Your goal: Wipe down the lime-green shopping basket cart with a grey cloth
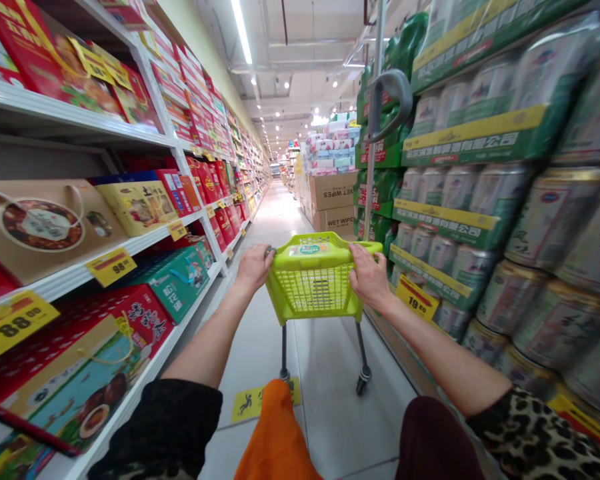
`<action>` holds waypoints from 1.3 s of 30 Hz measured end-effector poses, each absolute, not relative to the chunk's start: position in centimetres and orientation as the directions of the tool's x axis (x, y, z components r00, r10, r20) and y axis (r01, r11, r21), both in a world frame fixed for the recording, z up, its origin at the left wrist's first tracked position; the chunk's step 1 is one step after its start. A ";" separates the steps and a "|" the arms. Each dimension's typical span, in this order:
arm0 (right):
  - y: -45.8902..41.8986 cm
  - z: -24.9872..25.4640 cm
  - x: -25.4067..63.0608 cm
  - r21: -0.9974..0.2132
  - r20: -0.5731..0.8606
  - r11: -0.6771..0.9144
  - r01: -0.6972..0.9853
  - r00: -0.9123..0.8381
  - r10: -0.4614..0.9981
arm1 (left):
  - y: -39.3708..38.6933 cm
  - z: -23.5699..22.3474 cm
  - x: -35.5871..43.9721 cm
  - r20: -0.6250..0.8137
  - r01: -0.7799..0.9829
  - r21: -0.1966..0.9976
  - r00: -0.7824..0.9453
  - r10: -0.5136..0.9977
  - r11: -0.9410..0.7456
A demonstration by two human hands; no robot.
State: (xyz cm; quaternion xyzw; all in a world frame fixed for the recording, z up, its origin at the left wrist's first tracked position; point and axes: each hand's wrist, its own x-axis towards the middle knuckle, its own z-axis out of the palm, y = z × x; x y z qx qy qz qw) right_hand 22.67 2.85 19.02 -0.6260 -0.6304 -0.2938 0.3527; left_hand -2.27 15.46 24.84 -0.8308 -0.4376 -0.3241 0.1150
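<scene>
A small lime-green shopping cart stands on the aisle floor straight ahead of me, on thin dark legs with castors. My left hand is closed round the left end of its handle bar. My right hand is closed over the right end of the same bar. Both forearms stretch forward from below. The cart's basket looks empty through its mesh side.
White shelves of red and green gift boxes with yellow price tags line the left. Stacked shrink-wrapped cans fill the right. Cardboard boxes marked wet wipes stand ahead on the right. A grey pole with a hook rises beside the cart. A yellow sticker lies on the floor.
</scene>
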 end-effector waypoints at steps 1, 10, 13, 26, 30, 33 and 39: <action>2.9 19.0 22.7 -0.074 0.815 0.040 0.996 0.037 0.579 | 15.4 24.9 -2.2 0.631 0.802 0.090 0.413 0.656 -0.591; 3.2 18.6 24.3 -0.067 0.808 0.048 0.997 0.026 0.589 | 12.8 24.6 -0.6 0.657 0.811 0.046 0.415 0.629 -0.583; 3.6 18.4 25.9 -0.113 0.809 0.066 0.991 0.053 0.586 | 11.2 24.1 0.0 0.682 0.812 0.010 0.420 0.598 -0.583; 3.9 21.3 22.1 -0.091 0.788 0.240 0.967 -0.077 0.611 | 4.4 23.3 6.3 0.714 0.493 -0.081 0.635 0.295 -0.866; 3.1 21.2 22.9 -0.129 0.788 0.238 0.963 -0.046 0.614 | 3.7 23.3 6.3 0.742 0.404 -0.052 0.627 0.236 -0.913; 2.8 21.2 24.0 -0.132 0.791 0.241 0.962 -0.045 0.610 | 4.3 22.4 4.8 0.784 0.378 0.042 0.561 0.265 -0.925; 2.6 20.6 24.8 -0.212 0.825 0.231 0.949 0.047 0.563 | 7.4 19.9 2.7 0.787 0.454 0.370 0.311 0.533 -0.810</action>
